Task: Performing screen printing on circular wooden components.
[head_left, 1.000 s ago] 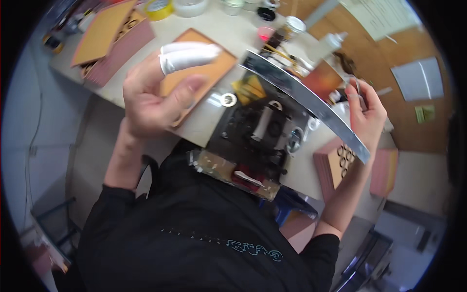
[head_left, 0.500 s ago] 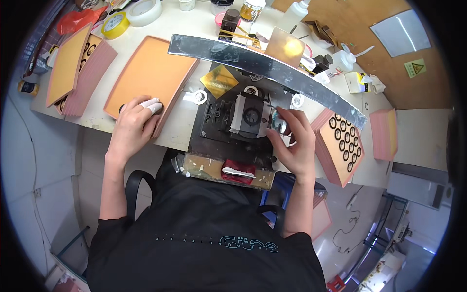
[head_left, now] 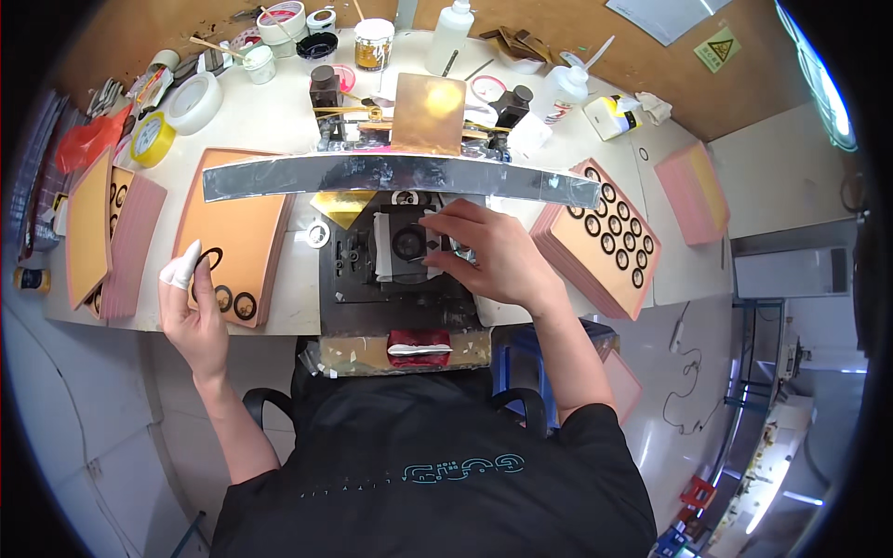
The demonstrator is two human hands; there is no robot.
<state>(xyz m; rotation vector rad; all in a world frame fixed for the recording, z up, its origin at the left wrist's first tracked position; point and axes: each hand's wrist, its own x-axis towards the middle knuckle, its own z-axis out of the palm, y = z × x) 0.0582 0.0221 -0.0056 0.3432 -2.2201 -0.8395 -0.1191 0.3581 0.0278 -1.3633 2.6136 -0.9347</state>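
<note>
My left hand [head_left: 193, 312], with white finger covers, pinches a thin black ring [head_left: 212, 259] above the near end of an orange tray [head_left: 233, 209]. Several black rings [head_left: 245, 306] lie in that tray's near end. At the middle of the bench, my right hand [head_left: 502, 256] is at the right side of a black fixture [head_left: 358, 288], thumb and forefinger apart. Between and beside their tips is a dark plate with a round part [head_left: 407, 244] on it, white strips along its edge. Whether the fingertips touch the plate I cannot tell.
A long dark bar [head_left: 391, 179] crosses above the fixture. Stacked trays stand at left [head_left: 139, 242] and right; black rings fill the top right tray [head_left: 609, 232]. Tape rolls [head_left: 152, 139], tubs and bottles [head_left: 451, 37] crowd the back. A red pad [head_left: 419, 348] lies at the front.
My left hand has lifted off the tray with a black ring in its fingers, uncovering other rings there. My right hand has moved inward over the fixture. The view has shifted.
</note>
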